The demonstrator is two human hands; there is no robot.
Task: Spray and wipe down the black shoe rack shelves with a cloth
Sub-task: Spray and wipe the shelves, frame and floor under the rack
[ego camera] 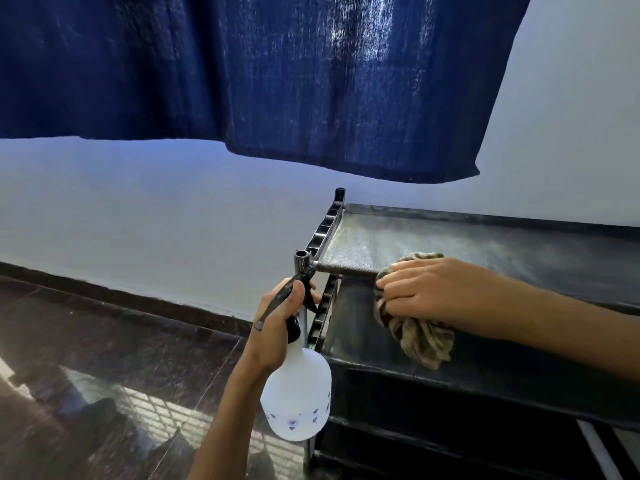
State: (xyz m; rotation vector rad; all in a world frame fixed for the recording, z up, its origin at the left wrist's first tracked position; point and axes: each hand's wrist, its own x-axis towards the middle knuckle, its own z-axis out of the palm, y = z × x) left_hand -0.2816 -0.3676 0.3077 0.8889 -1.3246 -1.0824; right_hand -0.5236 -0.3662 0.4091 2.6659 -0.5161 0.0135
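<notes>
White spray bottle, contents unclear, left hand wrapped round its black trigger head, right hand clutching bunched cloth against black shoe rack top shelf

Left hand gripping white spray bottle by its black trigger — right hand pressing striped cloth on shoe rack's top shelf, blue curtain overhead.

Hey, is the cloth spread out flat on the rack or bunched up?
Bunched up. The cloth is a crumpled wad under the right hand, with loose folds hanging over the top shelf's front edge.
</notes>
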